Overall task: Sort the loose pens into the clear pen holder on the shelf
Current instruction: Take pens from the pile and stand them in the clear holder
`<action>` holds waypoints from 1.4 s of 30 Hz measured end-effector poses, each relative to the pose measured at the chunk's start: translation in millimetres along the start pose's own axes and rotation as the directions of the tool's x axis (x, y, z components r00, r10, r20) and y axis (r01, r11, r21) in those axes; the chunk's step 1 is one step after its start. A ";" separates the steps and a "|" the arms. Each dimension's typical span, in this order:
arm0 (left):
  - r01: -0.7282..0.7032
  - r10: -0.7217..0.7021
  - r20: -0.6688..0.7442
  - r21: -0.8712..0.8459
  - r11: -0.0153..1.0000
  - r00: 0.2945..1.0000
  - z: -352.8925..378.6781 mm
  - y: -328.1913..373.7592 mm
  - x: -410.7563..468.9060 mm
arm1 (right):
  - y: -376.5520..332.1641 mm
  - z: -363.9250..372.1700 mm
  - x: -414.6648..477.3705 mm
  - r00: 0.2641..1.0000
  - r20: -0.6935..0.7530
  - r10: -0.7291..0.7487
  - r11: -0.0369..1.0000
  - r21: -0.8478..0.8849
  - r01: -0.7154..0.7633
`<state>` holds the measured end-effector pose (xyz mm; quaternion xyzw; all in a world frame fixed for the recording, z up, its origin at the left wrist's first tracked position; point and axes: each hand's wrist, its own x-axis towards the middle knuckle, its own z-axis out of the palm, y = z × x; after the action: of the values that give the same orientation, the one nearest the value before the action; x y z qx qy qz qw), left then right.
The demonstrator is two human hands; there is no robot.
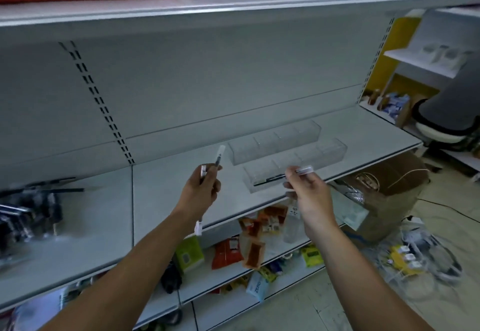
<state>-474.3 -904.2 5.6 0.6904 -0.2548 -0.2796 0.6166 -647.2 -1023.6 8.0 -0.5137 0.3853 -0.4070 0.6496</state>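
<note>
— How far along does it look from where you stand?

— Early, I'd say. The near clear pen holder [283, 172] has only 1 dark pen [268, 180] lying in its left compartment, right under the right hand [309, 195]; the other compartments look bare. A second clear holder [275, 142] sits just behind it, and I see nothing in it.

— And the hands?

— Both are busy. The left hand [204, 190] has its grip closed around a pen [218, 157] held tip-up, and maybe another; too blurred to count. The right hand is pinching a clear-capped pen [304, 170] sideways, just above the holder's front wall.

— Much left to do?

— Plenty. A heap of loose dark pens [31, 208] lies on the shelf [166, 193] well to the left of the left hand.

— Room to move?

— Good between the hands and the heap; that stretch is bare. But the near holder sits close to the shelf's front lip, so a nudge from the right hand could tip it off. The upper shelf [233, 5] is far overhead, no bother.
</note>
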 end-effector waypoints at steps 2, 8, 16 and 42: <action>0.000 0.000 -0.029 -0.015 1.000 1.000 2.1 -0.8 14.9 | -3.5 5.7 17.0 0.999 0.040 -0.034 0.999 -0.033 0.035; -0.001 -0.006 -0.038 -0.188 0.982 0.999 7.8 3.1 65.8 | -29.4 19.8 76.4 0.978 0.129 -0.164 0.969 -0.163 0.184; 0.029 -0.052 -0.094 -0.228 0.973 0.994 4.4 4.1 85.6 | -35.6 69.5 145.5 0.933 0.296 -0.205 0.894 -0.333 0.302; 0.088 -0.107 -0.462 -0.064 0.994 0.880 63.6 4.1 61.5 | -23.2 112.8 231.0 0.528 0.848 -0.053 0.471 -0.445 0.762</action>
<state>-475.0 -992.6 0.0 0.7365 -0.0589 -0.1421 0.6588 -460.7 -1200.6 31.5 -0.9415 0.0685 -0.1060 0.3124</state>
